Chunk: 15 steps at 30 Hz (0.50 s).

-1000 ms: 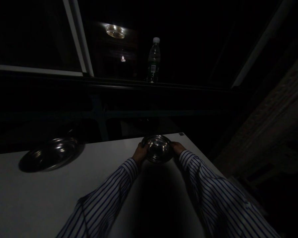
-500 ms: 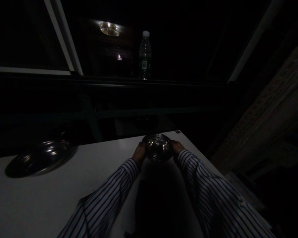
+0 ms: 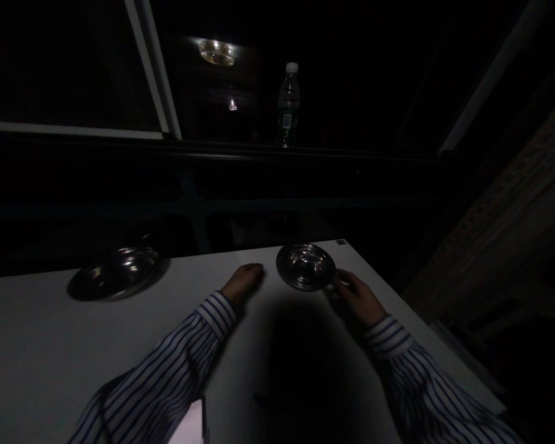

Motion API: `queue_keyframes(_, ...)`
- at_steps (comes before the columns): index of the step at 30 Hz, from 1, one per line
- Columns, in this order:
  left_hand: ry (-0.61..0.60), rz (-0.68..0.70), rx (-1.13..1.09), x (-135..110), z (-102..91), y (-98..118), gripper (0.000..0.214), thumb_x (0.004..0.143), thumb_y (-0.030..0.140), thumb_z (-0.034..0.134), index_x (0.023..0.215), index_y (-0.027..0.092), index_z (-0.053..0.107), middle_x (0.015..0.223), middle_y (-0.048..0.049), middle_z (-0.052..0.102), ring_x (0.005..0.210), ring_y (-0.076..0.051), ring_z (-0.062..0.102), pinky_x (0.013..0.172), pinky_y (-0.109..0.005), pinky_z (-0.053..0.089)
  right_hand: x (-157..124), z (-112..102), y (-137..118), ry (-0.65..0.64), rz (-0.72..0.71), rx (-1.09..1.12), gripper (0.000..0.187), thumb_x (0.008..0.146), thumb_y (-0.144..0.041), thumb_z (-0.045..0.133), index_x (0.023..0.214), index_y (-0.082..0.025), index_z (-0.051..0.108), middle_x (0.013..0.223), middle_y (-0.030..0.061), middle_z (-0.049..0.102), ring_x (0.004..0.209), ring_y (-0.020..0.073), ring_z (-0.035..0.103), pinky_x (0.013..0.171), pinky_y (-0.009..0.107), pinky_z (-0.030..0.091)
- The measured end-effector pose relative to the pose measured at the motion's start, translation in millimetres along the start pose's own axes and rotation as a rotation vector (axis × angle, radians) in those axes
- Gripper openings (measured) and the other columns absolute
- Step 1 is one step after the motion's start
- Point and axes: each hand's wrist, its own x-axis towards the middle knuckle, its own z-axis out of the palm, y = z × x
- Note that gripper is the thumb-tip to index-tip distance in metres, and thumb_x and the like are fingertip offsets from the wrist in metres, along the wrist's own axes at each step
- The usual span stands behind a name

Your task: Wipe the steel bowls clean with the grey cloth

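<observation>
A shiny round metal bowl (image 3: pixel 306 266) with a wide rim sits on the white table (image 3: pixel 222 370) near its far right corner. My right hand (image 3: pixel 358 297) is at the bowl's right rim, its thumb and fingertips touching the edge. To the left of the bowl, apart from it, my left hand (image 3: pixel 243 283) is low over the table with its fingers curled together and nothing visible in them. A second, larger-looking metal bowl (image 3: pixel 115 274) stands farther left by the back edge. Dim light hides finger detail.
A clear bottle (image 3: pixel 288 105) with a green label and white cap stands on a dark ledge beyond the table. Part of a bright flat screen (image 3: pixel 189 424) shows beside my left sleeve. A patterned curtain (image 3: pixel 504 197) hangs at right. A small dark square (image 3: pixel 340 242) marks the far corner.
My left hand has let go of the bowl's left rim and moved away to the left. My right hand has drawn slightly outward, still at the rim. The view has shifted a little left.
</observation>
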Motion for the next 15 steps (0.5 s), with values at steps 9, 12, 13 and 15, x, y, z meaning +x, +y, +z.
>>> queue_keyframes(9, 0.079, 0.003, 0.11, -91.7, -71.2, -9.9, 0.026, 0.07, 0.036, 0.058, 0.083, 0.015, 0.067, 0.092, -0.0119, 0.07, 0.086, -0.023, 0.062, 0.079, -0.033, 0.045, -74.0, 51.5, 20.3, -0.336, -0.066, -0.052, 0.059, 0.072, -0.038, 0.054, 0.126, -0.016, 0.042, 0.115, 0.0143, 0.06, 0.103, 0.0238, 0.058, 0.088, 0.038, 0.046)
queue_keyframes(12, 0.159, 0.026, 0.167, -123.6, -90.9, -16.6, 0.026, 0.069, 0.037, 0.059, 0.082, 0.016, 0.068, 0.098, -0.0113, 0.069, 0.096, -0.024, 0.059, 0.088, -0.033, 0.04, -71.1, 66.0, 17.7, -0.232, -0.067, -0.026, 0.048, 0.076, -0.035, 0.046, 0.12, -0.016, 0.046, 0.115, 0.013, 0.059, 0.105, 0.0218, 0.058, 0.091, 0.038, 0.045)
queue_keyframes(13, 0.15, 0.032, 0.191, -134.4, -97.2, -19.5, 0.029, 0.069, 0.038, 0.059, 0.085, 0.015, 0.068, 0.099, -0.0115, 0.069, 0.097, -0.025, 0.059, 0.089, -0.034, 0.04, -70.0, 68.6, 17.6, -0.2, -0.071, -0.028, 0.048, 0.076, -0.036, 0.043, 0.119, -0.016, 0.046, 0.115, 0.0127, 0.06, 0.104, 0.0215, 0.058, 0.091, 0.038, 0.045)
queue_keyframes(15, 0.156, 0.035, 0.299, -156.1, -108.4, -26.5, 0.038, 0.074, 0.043, 0.052, 0.093, 0.013, 0.067, 0.101, -0.0123, 0.069, 0.096, -0.025, 0.06, 0.09, -0.036, 0.04, -69.2, 69.6, 19.7, -0.168, -0.096, -0.069, 0.049, 0.077, -0.037, 0.041, 0.12, -0.014, 0.045, 0.112, 0.0126, 0.061, 0.101, 0.0217, 0.059, 0.089, 0.04, 0.046)
